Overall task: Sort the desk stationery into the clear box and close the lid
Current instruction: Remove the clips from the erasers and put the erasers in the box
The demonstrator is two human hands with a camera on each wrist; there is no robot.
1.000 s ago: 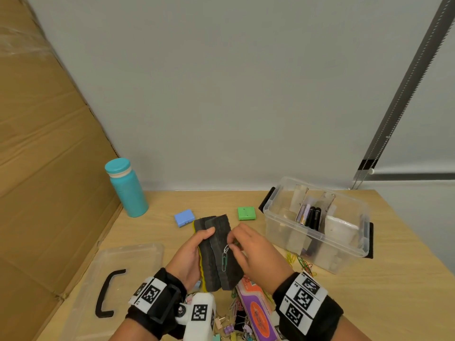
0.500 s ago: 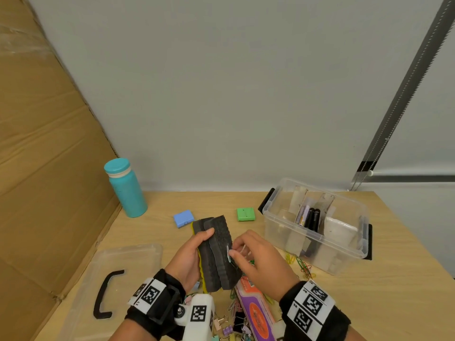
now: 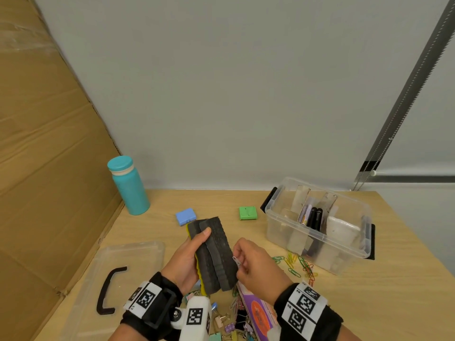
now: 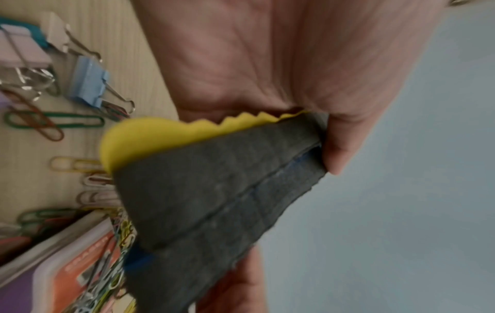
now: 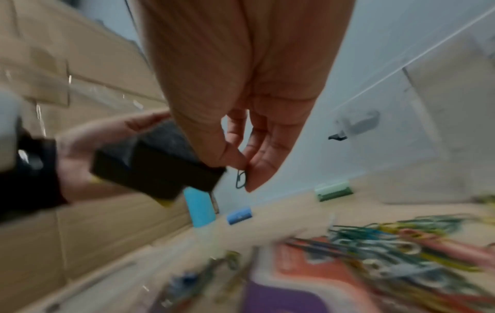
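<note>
My left hand (image 3: 187, 259) grips a dark grey board eraser (image 3: 214, 252) with a yellow backing (image 4: 150, 135), held up above the desk; its thumb lies across the felt. Just right of the eraser, my right hand (image 3: 256, 264) pinches a paper clip (image 3: 236, 260) between thumb and fingertips, also seen as a dark clip (image 5: 240, 180) in the right wrist view. The clear box (image 3: 278, 230) stands open at the right with markers (image 3: 314, 217) and other items inside. Its lid (image 3: 147, 247) with a black handle (image 3: 108, 289) lies at the left.
Loose coloured paper clips (image 3: 302, 265) lie beside the box. Binder clips (image 3: 229, 323) and an orange-purple pack (image 3: 258, 313) sit near the desk's front edge. A blue block (image 3: 186, 216), a green block (image 3: 248, 212) and a teal bottle (image 3: 128, 185) stand further back. Cardboard (image 3: 49, 168) walls the left side.
The paper clip that lay on the eraser's felt is now off it, pinched in my right hand, which has drawn back to the right. The left hand kept the eraser almost still.
</note>
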